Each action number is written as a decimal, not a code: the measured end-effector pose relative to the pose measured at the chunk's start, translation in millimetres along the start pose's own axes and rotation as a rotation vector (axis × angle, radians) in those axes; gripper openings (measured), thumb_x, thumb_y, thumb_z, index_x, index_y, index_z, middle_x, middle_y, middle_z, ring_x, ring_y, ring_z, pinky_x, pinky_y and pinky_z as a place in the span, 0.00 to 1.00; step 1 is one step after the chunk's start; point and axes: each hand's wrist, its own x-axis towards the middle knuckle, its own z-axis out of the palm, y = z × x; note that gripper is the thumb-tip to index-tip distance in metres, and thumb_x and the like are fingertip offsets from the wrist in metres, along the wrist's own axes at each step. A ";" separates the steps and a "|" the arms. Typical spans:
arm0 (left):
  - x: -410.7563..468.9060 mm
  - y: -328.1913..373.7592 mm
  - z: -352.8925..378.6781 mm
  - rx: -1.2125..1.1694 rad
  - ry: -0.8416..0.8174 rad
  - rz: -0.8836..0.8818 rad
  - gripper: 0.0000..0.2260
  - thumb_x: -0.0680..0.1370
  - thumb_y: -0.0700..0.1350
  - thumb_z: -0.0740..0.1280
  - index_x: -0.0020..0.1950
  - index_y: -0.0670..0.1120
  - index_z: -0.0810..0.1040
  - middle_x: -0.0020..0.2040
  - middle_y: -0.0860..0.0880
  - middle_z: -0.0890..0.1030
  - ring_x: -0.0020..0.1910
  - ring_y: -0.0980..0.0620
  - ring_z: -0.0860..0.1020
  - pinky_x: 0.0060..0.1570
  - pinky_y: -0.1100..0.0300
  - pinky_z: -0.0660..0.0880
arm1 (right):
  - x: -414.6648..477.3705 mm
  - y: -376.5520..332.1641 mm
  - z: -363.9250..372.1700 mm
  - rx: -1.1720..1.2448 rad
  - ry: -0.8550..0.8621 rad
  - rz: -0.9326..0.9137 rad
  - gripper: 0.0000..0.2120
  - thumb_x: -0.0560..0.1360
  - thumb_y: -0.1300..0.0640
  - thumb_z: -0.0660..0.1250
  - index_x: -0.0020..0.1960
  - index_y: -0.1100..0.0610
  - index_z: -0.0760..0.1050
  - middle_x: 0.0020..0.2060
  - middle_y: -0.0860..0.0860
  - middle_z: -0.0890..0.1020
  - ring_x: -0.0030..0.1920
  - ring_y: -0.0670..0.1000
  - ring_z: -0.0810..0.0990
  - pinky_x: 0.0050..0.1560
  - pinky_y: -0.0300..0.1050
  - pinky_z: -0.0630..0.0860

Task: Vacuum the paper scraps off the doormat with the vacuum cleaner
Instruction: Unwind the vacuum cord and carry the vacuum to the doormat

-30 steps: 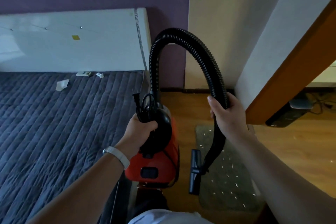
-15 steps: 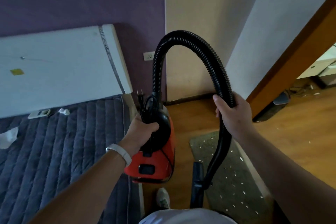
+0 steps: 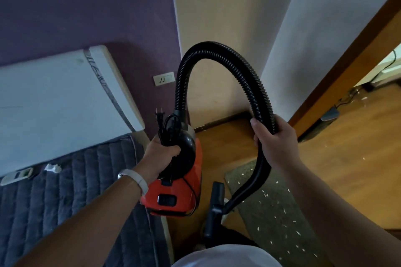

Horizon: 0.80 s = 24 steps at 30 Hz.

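A small red and black vacuum cleaner (image 3: 173,197) hangs in the air, carried by its black top handle, which my left hand (image 3: 160,156) grips together with the bundled cord and plug (image 3: 159,115). Its black ribbed hose (image 3: 217,50) arches up and over to the right, where my right hand (image 3: 275,143) holds it. The flat black nozzle (image 3: 214,208) dangles at the hose's end above the floor, just left of the doormat. The grey-green doormat (image 3: 277,219) lies on the wooden floor below my right arm, dotted with several white paper scraps (image 3: 265,194).
A bed with a dark quilted cover (image 3: 65,201) and white headboard (image 3: 54,102) fills the left. A wall socket (image 3: 163,78) sits on the purple wall beside the headboard. A wall corner (image 3: 275,50) and wooden door frame (image 3: 347,67) stand to the right, with more scraps on the floor beyond.
The view has swung right and up, bringing the wall socket into sight and sliding the bed left. Both hands keep the same hold on the vacuum cleaner and hose.
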 end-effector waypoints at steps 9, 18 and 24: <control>95.0 44.0 38.0 0.151 -0.026 -0.046 0.13 0.62 0.44 0.72 0.46 0.44 0.81 0.42 0.45 0.85 0.45 0.44 0.83 0.43 0.50 0.82 | 106.7 44.1 19.3 0.159 0.016 0.143 0.02 0.78 0.52 0.68 0.49 0.50 0.76 0.30 0.52 0.77 0.32 0.53 0.77 0.32 0.47 0.74; 178.2 83.9 72.7 0.286 -0.084 -0.027 0.12 0.71 0.38 0.72 0.54 0.47 0.80 0.47 0.49 0.83 0.47 0.51 0.81 0.39 0.61 0.76 | 174.5 81.8 13.4 0.242 0.091 0.249 0.02 0.78 0.53 0.68 0.50 0.49 0.77 0.32 0.53 0.78 0.33 0.52 0.78 0.37 0.48 0.77; 234.9 91.7 98.2 0.365 -0.223 -0.015 0.11 0.72 0.35 0.71 0.51 0.49 0.81 0.47 0.48 0.84 0.48 0.49 0.82 0.44 0.57 0.78 | 193.5 116.5 9.4 0.234 0.210 0.376 0.05 0.78 0.53 0.68 0.52 0.54 0.77 0.32 0.52 0.78 0.33 0.50 0.79 0.34 0.42 0.78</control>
